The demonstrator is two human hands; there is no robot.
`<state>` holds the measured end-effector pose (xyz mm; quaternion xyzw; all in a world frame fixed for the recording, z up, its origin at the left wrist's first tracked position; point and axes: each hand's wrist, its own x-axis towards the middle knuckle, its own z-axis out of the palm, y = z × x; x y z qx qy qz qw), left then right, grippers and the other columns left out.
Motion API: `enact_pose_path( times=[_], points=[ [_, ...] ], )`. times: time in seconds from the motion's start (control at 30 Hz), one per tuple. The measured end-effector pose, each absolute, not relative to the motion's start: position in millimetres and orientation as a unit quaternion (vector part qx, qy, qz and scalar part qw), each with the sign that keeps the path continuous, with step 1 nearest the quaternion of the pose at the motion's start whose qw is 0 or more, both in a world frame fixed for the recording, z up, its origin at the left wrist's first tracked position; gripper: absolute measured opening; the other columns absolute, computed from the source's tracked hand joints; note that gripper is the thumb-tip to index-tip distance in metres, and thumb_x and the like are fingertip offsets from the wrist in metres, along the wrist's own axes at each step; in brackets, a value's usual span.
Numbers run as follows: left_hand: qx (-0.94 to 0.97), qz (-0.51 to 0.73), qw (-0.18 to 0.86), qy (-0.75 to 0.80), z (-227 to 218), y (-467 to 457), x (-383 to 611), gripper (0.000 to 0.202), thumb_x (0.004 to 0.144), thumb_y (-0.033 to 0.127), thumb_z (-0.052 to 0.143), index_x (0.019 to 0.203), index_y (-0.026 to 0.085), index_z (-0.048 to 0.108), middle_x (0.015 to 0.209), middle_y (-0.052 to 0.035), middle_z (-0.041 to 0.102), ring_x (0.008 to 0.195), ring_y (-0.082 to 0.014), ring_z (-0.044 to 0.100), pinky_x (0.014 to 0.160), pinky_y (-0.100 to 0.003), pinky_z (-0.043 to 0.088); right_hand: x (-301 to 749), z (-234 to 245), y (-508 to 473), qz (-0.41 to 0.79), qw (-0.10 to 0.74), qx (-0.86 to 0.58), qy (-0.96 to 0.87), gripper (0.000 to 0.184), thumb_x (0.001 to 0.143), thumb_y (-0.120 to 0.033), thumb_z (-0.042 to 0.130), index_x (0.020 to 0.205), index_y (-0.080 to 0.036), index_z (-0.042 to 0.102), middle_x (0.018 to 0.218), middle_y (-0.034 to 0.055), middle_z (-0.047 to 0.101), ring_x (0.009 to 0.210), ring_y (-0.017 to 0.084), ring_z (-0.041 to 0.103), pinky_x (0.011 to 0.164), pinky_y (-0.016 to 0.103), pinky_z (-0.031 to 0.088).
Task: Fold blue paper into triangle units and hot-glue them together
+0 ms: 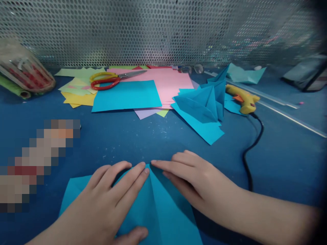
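A sheet of blue paper (140, 211) lies on the blue table at the bottom of the head view, with a crease running down from its top point. My left hand (112, 194) rests flat across the paper, fingers stretched and spread, fingertips at that top point and thumb lower down. From the other side my right hand (196, 177) reaches in. Its index fingertip touches the paper beside the top point, and its thumb is just below, over the right slope. The left part of the sheet is partly hidden under my left hand.
Scissors (104, 81) lie on stacked coloured paper (176, 83). Folded blue paper pieces (201, 102) sit to the right, beside a yellow glue gun (246, 98) with a black cord (245, 153). Clear glue sticks (293, 117) lie further right. A plastic container (28, 68) stands far left. A perforated panel (153, 34) rises behind.
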<state>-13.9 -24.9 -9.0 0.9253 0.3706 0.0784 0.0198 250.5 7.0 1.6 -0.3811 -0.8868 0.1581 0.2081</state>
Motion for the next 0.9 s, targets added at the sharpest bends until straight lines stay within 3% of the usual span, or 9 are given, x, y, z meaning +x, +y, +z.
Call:
enact_pose_path(
  times=[0.17,0.3,0.53,0.73,0.9],
  points=[
    [0.929,0.122,-0.007,0.349,-16.8,-23.0,-13.4,0.067,0.1,0.052,0.045,0.159,0.021,0.035,0.148,-0.0025,0.06,0.126,-0.0295,0.053,0.108,-0.041,0.033,247.4,0.7,0.0,0.132,0.226,-0.421,-0.869,0.037,0.107,-0.019,0.039,0.12,-0.015,0.073,0.078,0.0043,0.071,0.065,0.017,0.064,0.064,0.031,0.053],
    [0.926,0.152,-0.02,0.345,-21.6,-23.0,-11.6,0.066,0.101,0.052,0.04,0.158,0.019,0.037,0.138,-0.0041,0.066,0.118,-0.0293,0.053,0.107,-0.041,0.026,246.6,1.1,-3.0,0.127,0.221,-0.421,-0.871,0.038,0.107,-0.017,0.038,0.121,-0.013,0.073,0.078,0.0044,0.071,0.064,0.018,0.064,0.064,0.033,0.055],
    [0.919,0.151,-0.005,0.364,-19.9,-22.9,-6.1,0.064,0.097,0.025,0.042,0.159,0.022,0.032,0.118,-0.0032,0.072,0.098,-0.0243,0.062,0.087,-0.038,0.04,245.9,2.6,-6.4,0.121,0.215,-0.401,-0.882,0.041,0.107,-0.014,0.034,0.119,-0.011,0.074,0.074,0.0039,0.069,0.062,0.017,0.064,0.061,0.032,0.056],
    [0.926,0.129,0.007,0.354,-21.1,-22.6,-4.8,0.071,0.095,0.025,0.039,0.163,0.017,0.019,0.109,-0.004,0.074,0.091,-0.0258,0.066,0.082,-0.038,0.048,246.1,2.0,-6.8,0.102,0.216,-0.392,-0.888,0.043,0.107,-0.015,0.032,0.117,-0.01,0.073,0.074,0.0039,0.069,0.064,0.017,0.066,0.065,0.032,0.057],
    [0.925,0.081,-0.021,0.371,-19.0,-23.8,-1.4,0.065,0.092,0.02,0.039,0.156,0.016,0.033,0.112,-0.0042,0.074,0.095,-0.0242,0.067,0.087,-0.037,0.048,247.1,0.9,-7.5,0.092,0.22,-0.389,-0.89,0.044,0.109,-0.016,0.031,0.116,-0.012,0.074,0.074,0.003,0.069,0.064,0.017,0.066,0.064,0.032,0.056]
  ],
)
